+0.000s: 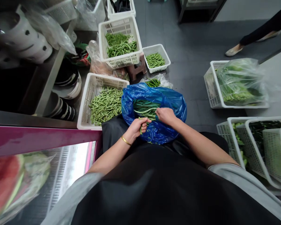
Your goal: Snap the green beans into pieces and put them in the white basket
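Observation:
My left hand point(138, 127), a gold bangle at its wrist, is closed around green bean pieces point(140, 130) that poke out below the fingers. Just right of it, my right hand point(165, 116) is closed in a pinch over the bag's opening; what its fingertips hold is hidden. Both hands are over an open blue plastic bag point(173, 98) resting at my lap. Inside the bag lie long green beans point(146, 106), a paler one running toward my right fingers. Left of the bag, a white basket point(84, 103) holds many short bean pieces point(106, 104).
Beyond the bag stand a white basket of green vegetables point(120, 62) on a stool point(137, 67) and a smaller basket of green beans point(165, 64). Baskets of bagged greens point(212, 89) line the right. A pink-edged counter point(49, 139) borders my left. A person's leg point(259, 32) shows upper right.

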A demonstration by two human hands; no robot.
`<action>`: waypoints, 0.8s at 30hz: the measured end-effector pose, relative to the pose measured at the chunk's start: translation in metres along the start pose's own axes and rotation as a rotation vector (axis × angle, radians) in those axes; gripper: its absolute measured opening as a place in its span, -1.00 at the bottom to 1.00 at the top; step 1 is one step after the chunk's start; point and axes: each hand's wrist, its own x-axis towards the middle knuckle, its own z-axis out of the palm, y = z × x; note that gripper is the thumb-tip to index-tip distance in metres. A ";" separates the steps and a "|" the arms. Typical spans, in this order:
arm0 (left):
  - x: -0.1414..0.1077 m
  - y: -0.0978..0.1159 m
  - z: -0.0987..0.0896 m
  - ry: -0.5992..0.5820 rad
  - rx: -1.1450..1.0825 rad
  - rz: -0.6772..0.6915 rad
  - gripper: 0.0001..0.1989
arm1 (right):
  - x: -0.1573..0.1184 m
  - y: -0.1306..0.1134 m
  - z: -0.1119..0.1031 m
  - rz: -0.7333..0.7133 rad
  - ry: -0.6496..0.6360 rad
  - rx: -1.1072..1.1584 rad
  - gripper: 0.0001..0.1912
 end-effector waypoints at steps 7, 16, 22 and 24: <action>0.009 -0.013 0.024 -0.203 -0.114 0.028 -0.73 | -0.095 -0.015 0.000 -0.316 0.392 0.574 -0.62; -0.014 -0.022 0.032 -0.139 -0.107 0.143 -0.67 | -0.108 -0.031 0.013 -0.268 0.408 0.753 -0.64; -0.031 -0.025 0.029 -0.038 -0.114 0.196 -0.72 | -0.104 -0.002 0.017 0.157 0.340 0.755 -0.68; -0.036 -0.027 0.023 -0.101 -0.056 0.136 -0.70 | -0.102 0.004 0.014 0.109 0.041 0.821 -0.79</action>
